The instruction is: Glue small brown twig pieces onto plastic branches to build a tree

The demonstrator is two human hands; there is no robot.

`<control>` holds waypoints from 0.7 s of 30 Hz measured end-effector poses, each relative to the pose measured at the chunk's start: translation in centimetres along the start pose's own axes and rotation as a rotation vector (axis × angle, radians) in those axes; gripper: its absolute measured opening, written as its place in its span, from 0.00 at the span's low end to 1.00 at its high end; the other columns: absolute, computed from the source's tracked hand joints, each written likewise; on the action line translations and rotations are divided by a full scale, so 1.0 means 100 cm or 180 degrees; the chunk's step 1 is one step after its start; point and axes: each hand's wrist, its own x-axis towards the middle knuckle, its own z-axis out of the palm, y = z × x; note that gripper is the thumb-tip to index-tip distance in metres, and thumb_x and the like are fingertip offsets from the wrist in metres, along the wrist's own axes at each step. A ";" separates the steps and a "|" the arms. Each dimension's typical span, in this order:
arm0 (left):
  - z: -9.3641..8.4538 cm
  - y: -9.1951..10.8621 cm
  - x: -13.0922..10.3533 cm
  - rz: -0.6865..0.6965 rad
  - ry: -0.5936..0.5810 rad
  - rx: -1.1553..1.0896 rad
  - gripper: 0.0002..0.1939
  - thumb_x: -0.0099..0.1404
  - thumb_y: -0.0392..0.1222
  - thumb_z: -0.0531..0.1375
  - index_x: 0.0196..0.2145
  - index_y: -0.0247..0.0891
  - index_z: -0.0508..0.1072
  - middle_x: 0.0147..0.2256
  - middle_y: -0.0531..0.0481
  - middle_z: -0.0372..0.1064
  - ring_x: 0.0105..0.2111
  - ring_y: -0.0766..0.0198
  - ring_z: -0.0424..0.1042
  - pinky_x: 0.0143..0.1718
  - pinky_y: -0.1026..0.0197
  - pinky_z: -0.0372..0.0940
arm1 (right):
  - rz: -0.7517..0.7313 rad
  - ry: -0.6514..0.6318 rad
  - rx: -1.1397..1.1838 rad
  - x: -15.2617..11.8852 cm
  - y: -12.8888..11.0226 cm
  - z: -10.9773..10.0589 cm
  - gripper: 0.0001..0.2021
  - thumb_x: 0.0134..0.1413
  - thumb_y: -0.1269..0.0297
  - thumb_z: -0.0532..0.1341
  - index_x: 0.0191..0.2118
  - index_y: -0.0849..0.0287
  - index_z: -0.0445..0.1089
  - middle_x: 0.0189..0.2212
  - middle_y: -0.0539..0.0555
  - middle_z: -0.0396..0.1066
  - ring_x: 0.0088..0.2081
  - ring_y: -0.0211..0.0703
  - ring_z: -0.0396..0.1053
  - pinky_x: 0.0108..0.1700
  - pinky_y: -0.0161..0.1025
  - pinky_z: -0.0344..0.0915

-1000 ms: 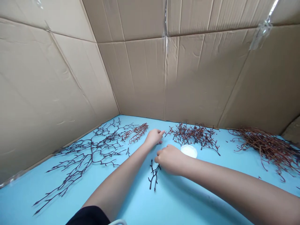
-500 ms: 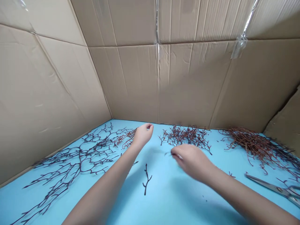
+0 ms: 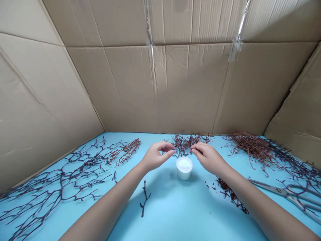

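Observation:
Above and left of a small white cup (image 3: 184, 168) is my left hand (image 3: 157, 155), its thumb and fingertips curled close together; what they may hold is too small to make out. My right hand (image 3: 207, 157) pinches something tiny to the right of the cup, near a pile of reddish-brown twig pieces (image 3: 183, 142). The two hands face each other with a gap between them. A single dark forked twig (image 3: 144, 199) lies on the blue surface (image 3: 163, 217) near my left forearm.
Dark branching twigs (image 3: 61, 184) spread over the left side, beside small reddish sprigs (image 3: 129, 152). Scissors (image 3: 282, 191) lie at the right, below a reddish twig heap (image 3: 250, 147). Short cut bits (image 3: 232, 194) lie by my right forearm. Cardboard walls (image 3: 185, 90) stand behind.
The view has shifted to the right. My hands have come closer together, and the white cup and the short cut bits, hidden before, now show.

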 end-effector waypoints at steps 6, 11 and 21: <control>0.006 0.002 -0.002 0.0376 -0.0303 0.0552 0.09 0.61 0.39 0.52 0.28 0.38 0.71 0.27 0.50 0.69 0.28 0.64 0.66 0.31 0.64 0.59 | -0.0004 0.0050 -0.0035 0.000 0.006 0.002 0.07 0.55 0.67 0.51 0.35 0.56 0.66 0.31 0.50 0.70 0.30 0.38 0.66 0.30 0.34 0.60; 0.014 0.006 -0.007 0.0529 -0.0579 0.0925 0.08 0.60 0.36 0.51 0.28 0.39 0.69 0.26 0.51 0.66 0.28 0.64 0.64 0.29 0.64 0.58 | -0.0241 0.0031 -0.0275 -0.003 0.003 0.001 0.08 0.56 0.68 0.51 0.32 0.57 0.67 0.32 0.51 0.69 0.35 0.41 0.64 0.37 0.37 0.58; 0.012 0.002 -0.008 0.0489 -0.0740 0.1090 0.07 0.59 0.35 0.51 0.26 0.39 0.67 0.25 0.52 0.65 0.27 0.64 0.63 0.29 0.64 0.55 | -0.0343 -0.0171 -0.0259 -0.009 0.002 0.016 0.09 0.56 0.67 0.52 0.32 0.57 0.69 0.31 0.53 0.69 0.35 0.43 0.62 0.37 0.38 0.56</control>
